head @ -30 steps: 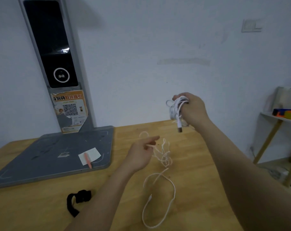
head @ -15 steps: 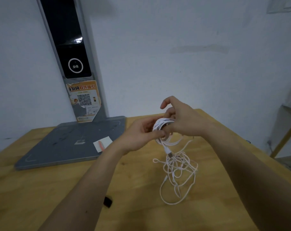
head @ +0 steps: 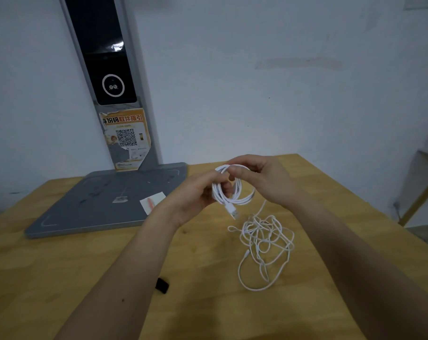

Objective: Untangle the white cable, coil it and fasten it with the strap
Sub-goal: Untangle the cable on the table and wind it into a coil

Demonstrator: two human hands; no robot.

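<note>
- both hands up over the table (head: 61, 266), left hand (head: 195, 195) and right hand (head: 269, 182) each pinching the coiled part of the white cable (head: 232, 192)
- coil stands roughly upright, plug end hanging down toward the table
- rest of cable in a loose tangle on the wood, below the right hand
- black strap (head: 162, 285) peeks out beside left forearm
- grey stand (head: 97, 207) at back left, white wall behind

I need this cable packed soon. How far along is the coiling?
Partly done: a few loops of the white cable are coiled and held between the left hand and right hand. The rest lies tangled on the table. The black strap lies unused beside the left forearm, so fastening remains.
</note>
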